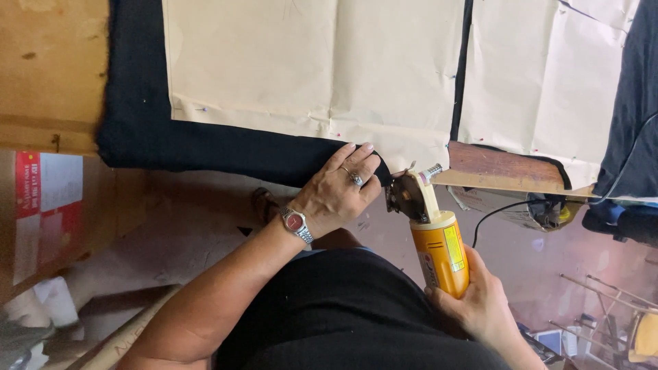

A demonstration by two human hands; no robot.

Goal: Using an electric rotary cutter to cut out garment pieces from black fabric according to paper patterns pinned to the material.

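My left hand [339, 190], with a ring and a red-faced wristwatch, grips the near edge of the black cloth [147, 130] that hangs over the table edge. My right hand [480, 305] is closed around the yellow body of an electric rotary cutter [439, 250]. Its round blade head [409, 196] sits against the cloth edge just right of my left fingers. Beige paper pattern sheets [315, 62] lie pinned on top of the black cloth, and the blade is at the near corner of the left sheet.
A second paper pattern sheet [541, 75] lies to the right, over a brown wooden table edge [504, 168]. The cutter's black cord [500, 209] trails right. A wooden board [48, 68] and a cardboard box [41, 205] stand at left. Floor clutter lies at lower right.
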